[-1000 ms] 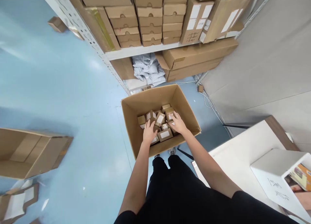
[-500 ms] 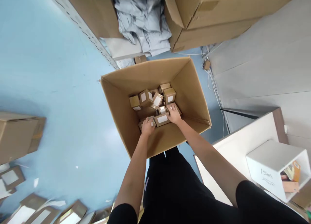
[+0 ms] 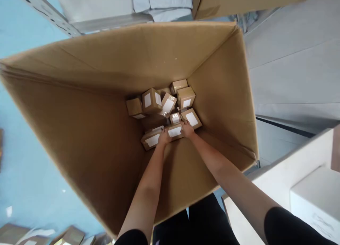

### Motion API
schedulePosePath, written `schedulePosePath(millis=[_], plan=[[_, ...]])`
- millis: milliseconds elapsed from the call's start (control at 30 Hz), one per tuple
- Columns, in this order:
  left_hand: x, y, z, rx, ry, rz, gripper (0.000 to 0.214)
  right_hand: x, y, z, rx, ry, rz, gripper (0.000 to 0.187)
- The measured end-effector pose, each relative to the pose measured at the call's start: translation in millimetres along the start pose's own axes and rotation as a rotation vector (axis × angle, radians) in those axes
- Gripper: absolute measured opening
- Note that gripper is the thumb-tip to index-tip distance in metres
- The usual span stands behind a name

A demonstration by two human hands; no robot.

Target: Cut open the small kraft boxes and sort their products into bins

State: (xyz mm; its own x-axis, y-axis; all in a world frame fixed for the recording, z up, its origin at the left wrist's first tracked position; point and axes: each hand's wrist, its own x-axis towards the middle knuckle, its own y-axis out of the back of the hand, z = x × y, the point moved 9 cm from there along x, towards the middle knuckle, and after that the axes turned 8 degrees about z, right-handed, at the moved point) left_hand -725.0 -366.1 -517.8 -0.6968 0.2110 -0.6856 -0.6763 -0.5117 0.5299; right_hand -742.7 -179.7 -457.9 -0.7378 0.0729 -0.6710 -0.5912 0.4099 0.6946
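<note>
Hands closer together, blue floor alongside

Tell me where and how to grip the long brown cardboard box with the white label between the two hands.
Probably best by its short ends, from above: the long brown box lies lengthwise between the left hand and the right hand, a small brown cardboard box crowds its far side, and the large brown cardboard carton around it is open on top.
</note>
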Motion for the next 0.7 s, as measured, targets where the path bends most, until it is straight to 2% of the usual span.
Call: schedulePosePath(millis=[133, 267, 400, 500, 600, 700], plan=[[36, -50.0, -20, 0.082, 0.013, -0.093, 0.089, 29, -46, 25, -0.006, 0.025, -0.01, 0.082], [54, -82.0, -46, 0.131, 0.066, -0.117, 0.101, 52, -87, 46, 0.009, 0.075, -0.086, 0.084], [60, -85.5, -63, 0.069, 0.18, -0.032, 0.086, 64, -116, 63, 0.011, 0.015, -0.178, 0.085], [61, -87.3, -61, -0.019, 0.2, 0.005, 0.077, 64, -129, 74, -0.008, -0.091, -0.205, 0.086], [56, -87.7, -56, -0.086, 0.217, 0.055, 0.077, 61, -128, 78, 0.011, -0.129, -0.153, 0.08], [44, -77.7, -51, -0.143, 0.28, 0.18, 0.06, 57, -118, 73, 0.084, -0.114, -0.078, 0.07]])
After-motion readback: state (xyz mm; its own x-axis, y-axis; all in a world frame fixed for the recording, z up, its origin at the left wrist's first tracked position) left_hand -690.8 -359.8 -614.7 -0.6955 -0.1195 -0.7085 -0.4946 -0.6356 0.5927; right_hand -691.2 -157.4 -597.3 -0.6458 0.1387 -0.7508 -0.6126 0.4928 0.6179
